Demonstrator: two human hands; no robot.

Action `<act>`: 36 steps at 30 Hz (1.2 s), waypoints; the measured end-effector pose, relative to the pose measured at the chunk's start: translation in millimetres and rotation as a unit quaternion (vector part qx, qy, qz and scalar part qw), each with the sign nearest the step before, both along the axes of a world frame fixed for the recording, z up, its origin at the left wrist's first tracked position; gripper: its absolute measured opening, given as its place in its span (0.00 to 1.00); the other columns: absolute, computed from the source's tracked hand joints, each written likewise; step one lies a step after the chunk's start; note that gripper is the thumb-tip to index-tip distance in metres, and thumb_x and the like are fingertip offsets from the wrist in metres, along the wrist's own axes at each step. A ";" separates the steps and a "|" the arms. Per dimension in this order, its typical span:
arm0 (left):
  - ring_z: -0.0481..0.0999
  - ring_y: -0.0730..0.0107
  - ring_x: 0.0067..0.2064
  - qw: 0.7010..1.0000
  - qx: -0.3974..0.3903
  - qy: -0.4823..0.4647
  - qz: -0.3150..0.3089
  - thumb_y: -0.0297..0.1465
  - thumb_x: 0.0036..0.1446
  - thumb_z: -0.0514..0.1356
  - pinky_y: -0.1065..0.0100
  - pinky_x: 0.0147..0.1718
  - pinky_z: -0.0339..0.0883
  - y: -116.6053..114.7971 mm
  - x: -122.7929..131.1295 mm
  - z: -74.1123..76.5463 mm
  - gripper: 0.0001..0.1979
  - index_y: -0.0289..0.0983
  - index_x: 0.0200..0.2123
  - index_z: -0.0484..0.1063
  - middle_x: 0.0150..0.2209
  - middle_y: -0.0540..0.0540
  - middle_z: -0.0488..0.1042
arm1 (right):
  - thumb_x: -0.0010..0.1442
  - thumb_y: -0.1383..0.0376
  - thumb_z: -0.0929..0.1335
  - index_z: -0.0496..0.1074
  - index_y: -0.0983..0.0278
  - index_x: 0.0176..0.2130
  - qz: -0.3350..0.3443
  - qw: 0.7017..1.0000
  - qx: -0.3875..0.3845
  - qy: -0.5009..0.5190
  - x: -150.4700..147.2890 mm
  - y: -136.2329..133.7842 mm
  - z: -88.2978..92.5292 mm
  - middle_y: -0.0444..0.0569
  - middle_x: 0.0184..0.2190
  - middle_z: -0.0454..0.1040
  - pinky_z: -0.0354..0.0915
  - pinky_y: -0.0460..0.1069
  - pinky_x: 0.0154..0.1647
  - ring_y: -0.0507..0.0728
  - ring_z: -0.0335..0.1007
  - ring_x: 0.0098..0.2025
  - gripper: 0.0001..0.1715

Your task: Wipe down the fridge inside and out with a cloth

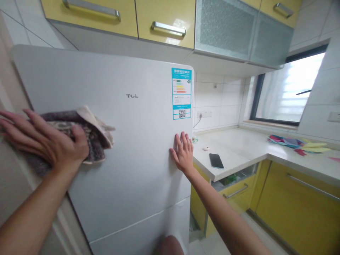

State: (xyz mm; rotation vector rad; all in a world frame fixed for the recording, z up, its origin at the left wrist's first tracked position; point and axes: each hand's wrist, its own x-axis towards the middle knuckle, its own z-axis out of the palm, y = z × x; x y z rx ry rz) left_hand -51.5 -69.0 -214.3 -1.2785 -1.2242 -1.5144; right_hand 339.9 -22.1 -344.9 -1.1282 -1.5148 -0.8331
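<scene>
Overhead, a row of yellow wall cabinets (pixel 164 14) runs across the room. Three of their bar handles are in view, and two frosted-glass doors (pixel 225 28) sit among them. White tile covers the walls. One window (pixel 287 92) is set in the right wall, and one wall socket (pixel 204 114) with a cable plugged in sits above the counter (pixel 239 148).

The working surface is the white upper door of a refrigerator (pixel 127 159), which is upright and closed. It carries one blue energy label (pixel 181 93) at its top right corner.

The left hand (pixel 45 141) lies flat with fingers extended, palm pressing one patterned cloth (pixel 92 138) against the left part of the door. The thumb rests on the cloth; no closed grasp is visible. The cloth is bunched, and one pale corner projects to the right of the hand.

The right hand (pixel 183 152) is fully open and holds nothing. Its palm and fingers are flat against the door's right edge, below the label and well apart from the cloth.

The pale counter wraps the corner beside the refrigerator. It carries:
- one dark phone (pixel 216 160), lying flat near the front edge;
- one small pale round item (pixel 206 148), just behind the phone;
- one pile of coloured sheets (pixel 292 143), under the window.

Below the counter are yellow base cabinets (pixel 292 198) with two bar handles, and one drawer (pixel 236 184) that stands partly open.
</scene>
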 end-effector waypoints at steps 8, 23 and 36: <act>0.42 0.24 0.79 0.981 0.017 0.188 -0.040 0.52 0.63 0.67 0.24 0.73 0.36 15.3 62.9 63.4 0.52 0.33 0.78 0.51 0.80 0.27 0.44 | 0.76 0.55 0.60 0.40 0.59 0.82 -0.017 0.998 0.058 0.030 -19.9 19.4 -11.7 0.55 0.82 0.41 0.45 0.69 0.79 0.70 0.39 0.82 0.44; 0.47 0.75 0.80 0.842 -0.159 0.478 -0.191 0.29 0.66 0.57 0.64 0.79 0.32 -28.0 -47.8 -316.1 0.20 0.50 0.55 0.82 0.61 0.55 0.81 | 0.76 0.56 0.60 0.46 0.60 0.81 0.000 0.997 0.075 0.029 -14.8 20.6 -16.6 0.57 0.80 0.47 0.50 0.70 0.77 0.70 0.44 0.81 0.42; 0.66 0.36 0.72 0.994 0.030 0.101 -0.039 0.40 0.58 0.72 0.26 0.70 0.47 -2.8 -10.3 23.1 0.23 0.38 0.55 0.79 0.67 0.36 0.72 | 0.75 0.57 0.62 0.49 0.58 0.80 0.014 0.995 0.086 0.045 -17.0 20.5 -17.6 0.57 0.79 0.50 0.51 0.68 0.77 0.70 0.47 0.80 0.41</act>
